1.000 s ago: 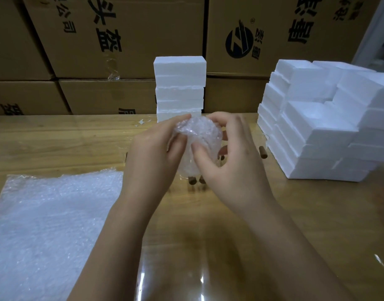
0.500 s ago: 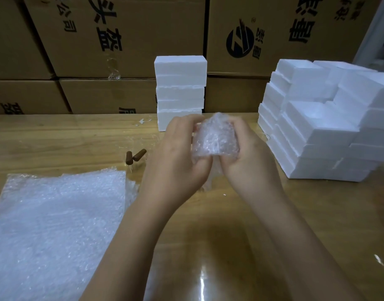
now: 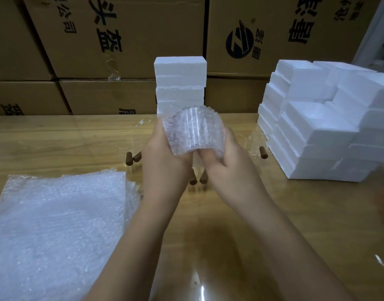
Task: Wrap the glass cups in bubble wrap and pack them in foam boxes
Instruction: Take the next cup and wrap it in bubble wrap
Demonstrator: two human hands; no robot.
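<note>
Head view, the only one. Landmark: the narrow foam stack (image 3: 180, 83), standing at the back of the table (image 3: 295, 213) against the cardboard cartons (image 3: 121, 40). Directly in front of that stack, held up off the wood, is the wrapped cup (image 3: 193, 131). A ribbed glass body shows through the bubbles, lying roughly on its side. The left hand (image 3: 165, 164) curls round its left flank. The right hand (image 3: 226, 161) cups the right flank, fingertips (image 3: 208, 156) pushed into the loose wrap at the near end. The hands are close together, both clamped on the one bundle. Whether the far end is closed I cannot tell. Bare cups with brown handles wait on the table: some in front and left of the stack (image 3: 128, 158), one in front and right (image 3: 257, 144). Two more handles (image 3: 193, 181) poke out beneath the hands. Spare bubble wrap sheets (image 3: 56, 224) lie well in front and left of the stack. The big foam pile (image 3: 317, 127) sits to its right, with no box seen open. Judgement: the step in hand is finishing the wrap by tucking in the loose end, and packing of this cup has not yet begun. The next move likely calls for one hand to keep the tuck pinched so it does not spring open. The other would fetch and open a foam box, then seat the bundle inside. It is glass under soft film, so the grip wants to be firm without squeezing.
</note>
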